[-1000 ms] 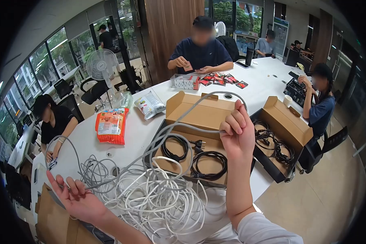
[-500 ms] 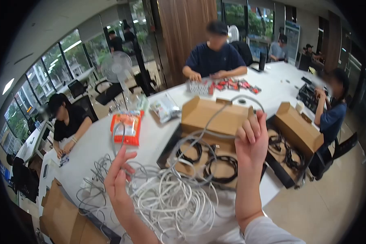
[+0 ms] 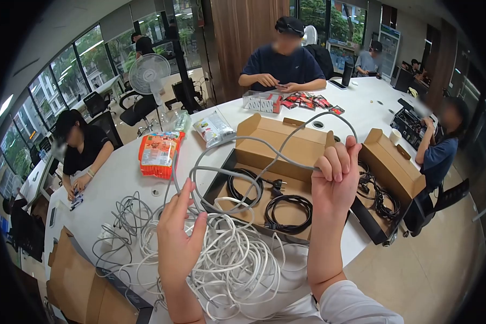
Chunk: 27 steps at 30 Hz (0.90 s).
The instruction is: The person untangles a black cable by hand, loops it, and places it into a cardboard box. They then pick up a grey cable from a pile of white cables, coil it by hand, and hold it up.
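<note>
My right hand (image 3: 336,175) is raised with its fingers curled round a grey cable (image 3: 329,113). That cable arcs above the fist and swings left in loose loops towards my left hand (image 3: 179,237). Fingers stretched and thumb apart, the left hand stands beside the loops, with strands passing behind its fingertips. Below the hands lies a tangled heap of white cables (image 3: 237,254), and more grey cables (image 3: 125,216) spread to its left. Behind the loops, an open cardboard box (image 3: 278,132) holds coiled black cables (image 3: 309,211) with plugs.
A second open box (image 3: 397,167) with black cables stands at the right, and another cardboard box (image 3: 78,278) at lower left. Orange (image 3: 161,154) and white (image 3: 213,128) packets lie on the white table (image 3: 110,181). Several people sit round it; one person (image 3: 283,67) handles small red packets (image 3: 310,101).
My left hand has moved right and opened wider at the thumb. The grey cable's loops have spread further left. My right hand keeps its hold, and the view has shifted slightly.
</note>
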Tool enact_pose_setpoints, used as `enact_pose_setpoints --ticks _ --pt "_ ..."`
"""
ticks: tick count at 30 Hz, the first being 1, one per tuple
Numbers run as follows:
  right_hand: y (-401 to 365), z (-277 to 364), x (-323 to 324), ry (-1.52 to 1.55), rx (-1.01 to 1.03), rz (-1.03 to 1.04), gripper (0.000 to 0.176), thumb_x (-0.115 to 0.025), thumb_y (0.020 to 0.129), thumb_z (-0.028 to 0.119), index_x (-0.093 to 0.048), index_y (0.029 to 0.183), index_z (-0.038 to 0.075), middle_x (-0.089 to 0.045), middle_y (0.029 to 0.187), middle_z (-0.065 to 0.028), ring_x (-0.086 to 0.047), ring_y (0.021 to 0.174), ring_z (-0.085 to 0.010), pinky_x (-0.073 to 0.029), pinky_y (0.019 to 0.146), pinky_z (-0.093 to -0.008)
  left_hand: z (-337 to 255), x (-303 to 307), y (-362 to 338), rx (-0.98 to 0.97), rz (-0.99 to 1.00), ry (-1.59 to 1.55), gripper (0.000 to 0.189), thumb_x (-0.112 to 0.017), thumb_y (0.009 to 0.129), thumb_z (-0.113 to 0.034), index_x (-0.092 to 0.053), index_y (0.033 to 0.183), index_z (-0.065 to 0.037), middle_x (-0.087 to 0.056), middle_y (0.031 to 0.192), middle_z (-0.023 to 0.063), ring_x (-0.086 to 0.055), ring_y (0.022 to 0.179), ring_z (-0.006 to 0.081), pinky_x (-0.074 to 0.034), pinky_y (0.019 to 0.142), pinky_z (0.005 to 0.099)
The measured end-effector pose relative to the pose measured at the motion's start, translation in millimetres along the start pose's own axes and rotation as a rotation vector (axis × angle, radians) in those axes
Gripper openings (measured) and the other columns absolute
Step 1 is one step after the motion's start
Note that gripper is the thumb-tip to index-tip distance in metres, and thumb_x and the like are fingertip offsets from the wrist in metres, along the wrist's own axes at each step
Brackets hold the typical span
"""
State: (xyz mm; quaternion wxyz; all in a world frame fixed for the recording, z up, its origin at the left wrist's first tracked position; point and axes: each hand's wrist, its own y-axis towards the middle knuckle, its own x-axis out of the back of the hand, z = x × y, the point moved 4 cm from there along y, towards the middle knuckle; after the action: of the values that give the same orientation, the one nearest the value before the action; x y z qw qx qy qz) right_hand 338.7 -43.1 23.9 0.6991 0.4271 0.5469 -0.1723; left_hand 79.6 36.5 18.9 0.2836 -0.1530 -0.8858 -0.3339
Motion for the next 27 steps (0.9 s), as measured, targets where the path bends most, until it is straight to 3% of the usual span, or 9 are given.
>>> enact_pose_setpoints --ticks 2,8,11,14,18,19,22,23,27 --pt "-1 0 -2 0.032 -0.011 -0.001 0.028 -0.033 0.102 0.031 -0.05 0.1 0.009 -0.028 0.058 0.0047 -0.024 0.046 -0.0042 -0.023 0.041 -0.0197 -1 3 1 0.006 -0.053 0.042 0.061 -0.062 0.077 0.0 -0.042 0.135 0.0 -0.057 0.119 0.0186 -0.057 0.101 0.03 -0.045 0.087 0.0371" --pt "-6 5 -7 0.003 0.059 0.012 0.029 -0.032 0.102 0.033 -0.05 0.098 0.01 -0.027 0.058 0.0051 -0.024 0.045 -0.0045 -0.024 0.041 -0.0198 7 13 0 -0.009 -0.148 0.129 0.07 -0.062 0.076 0.0 -0.034 0.14 -0.002 -0.051 0.127 0.0206 -0.055 0.109 0.0344 -0.043 0.091 0.0384" --pt "-8 12 -11 -0.118 0.215 0.033 0.029 -0.033 0.102 0.034 -0.05 0.098 0.011 -0.027 0.058 0.005 -0.025 0.045 -0.0046 -0.024 0.042 -0.0199 4 21 -1 0.036 -0.22 0.014 0.068 -0.057 0.079 0.001 -0.031 0.143 -0.003 -0.044 0.139 0.0151 -0.055 0.105 0.022 -0.046 0.082 0.0315" --pt "-14 20 -17 -0.289 0.383 0.053 0.028 -0.035 0.101 0.036 -0.049 0.098 0.012 -0.029 0.059 0.0044 -0.024 0.045 -0.0046 -0.024 0.043 -0.0196 9 28 -2 0.035 -0.306 -0.109 0.069 -0.053 0.079 0.002 -0.03 0.143 -0.004 -0.047 0.134 0.0186 -0.056 0.105 0.0264 -0.044 0.084 0.0337" --pt "-24 20 -29 -0.487 0.545 -0.09 0.03 -0.037 0.101 0.033 -0.048 0.11 0.006 -0.034 0.068 0.003 -0.027 0.046 -0.0041 -0.024 0.042 -0.0196 9 35 -1 0.024 -0.377 -0.53 0.062 -0.049 0.081 0.002 -0.032 0.141 0.0 -0.044 0.139 0.0139 -0.055 0.101 0.0177 -0.044 0.08 0.0274" --pt "-25 20 -28 -0.487 0.545 -0.056 0.031 -0.039 0.101 0.027 -0.044 0.119 0.003 -0.038 0.073 0.0024 -0.029 0.047 -0.0041 -0.024 0.042 -0.0196 2 36 -1 0.016 -0.501 -0.565 0.055 -0.047 0.081 0.002 -0.04 0.136 0.003 -0.053 0.124 0.0125 -0.056 0.089 0.0128 -0.044 0.074 0.0232" --pt "-23 17 -29 -0.538 0.484 -0.102 0.032 -0.041 0.099 0.021 -0.041 0.125 0.003 -0.04 0.074 0.002 -0.029 0.047 -0.0044 -0.024 0.042 -0.0197 19 47 -4 0.035 -0.465 -0.808 0.05 -0.045 0.08 0.002 -0.046 0.13 0.003 -0.055 0.098 0.0074 -0.051 0.072 0.0084 -0.041 0.063 0.0199" --pt "-22 19 -23 -0.53 0.439 -0.046 0.037 -0.043 0.095 0.018 -0.039 0.128 0.003 -0.045 0.081 0.0007 -0.033 0.05 -0.0049 -0.027 0.044 -0.0198 20 48 -7 0.078 -0.54 -0.886 0.047 -0.043 0.079 0.001 -0.051 0.125 0.003 -0.047 0.082 0.0021 -0.043 0.061 0.0058 -0.035 0.055 0.0176" --pt "-18 15 -27 -0.571 0.355 -0.114 0.048 -0.047 0.091 0.02 -0.033 0.132 0.0 -0.051 0.096 -0.0027 -0.041 0.057 -0.0073 -0.033 0.049 -0.0214 29 57 -11 0.022 -0.7 -1.01 0.043 -0.04 0.078 0.0 -0.054 0.119 0.002 -0.048 0.083 0.0022 -0.04 0.059 0.0064 -0.031 0.052 0.0179"
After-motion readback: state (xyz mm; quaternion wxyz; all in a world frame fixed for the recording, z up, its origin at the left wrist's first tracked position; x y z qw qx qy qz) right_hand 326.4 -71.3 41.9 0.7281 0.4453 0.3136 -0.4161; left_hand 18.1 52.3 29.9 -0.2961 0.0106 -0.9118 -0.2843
